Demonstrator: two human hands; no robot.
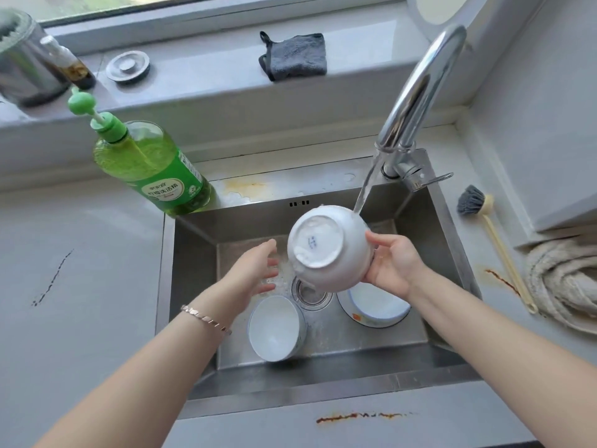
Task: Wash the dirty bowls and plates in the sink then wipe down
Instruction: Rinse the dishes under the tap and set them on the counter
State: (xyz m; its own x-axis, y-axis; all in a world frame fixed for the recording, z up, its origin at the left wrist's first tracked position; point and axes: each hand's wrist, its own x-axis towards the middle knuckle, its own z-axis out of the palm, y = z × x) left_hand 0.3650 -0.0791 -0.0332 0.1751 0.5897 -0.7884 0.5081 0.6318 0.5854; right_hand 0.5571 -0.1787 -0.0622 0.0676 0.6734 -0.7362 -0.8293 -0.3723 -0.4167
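Observation:
My right hand (392, 265) grips a white bowl (329, 247) by its rim, base turned towards me, above the steel sink (193, 253). Water runs from the chrome faucet (416, 101) onto the bowl's far edge. My left hand (255, 273) hovers just left of the bowl with fingers spread, holding nothing. A second white bowl (274, 331) lies tilted on the sink floor at the front left. A plate with a blue rim (378, 310) lies flat at the sink's right, partly hidden by the held bowl and my right hand. The drain (311, 292) sits between them.
A green dish-soap bottle (148, 163) stands at the sink's back left corner. A grey cloth (295, 56) and a metal drain cover (128, 66) lie on the window sill. A dish brush (491, 240) and a bundled rag (565, 279) lie on the right counter.

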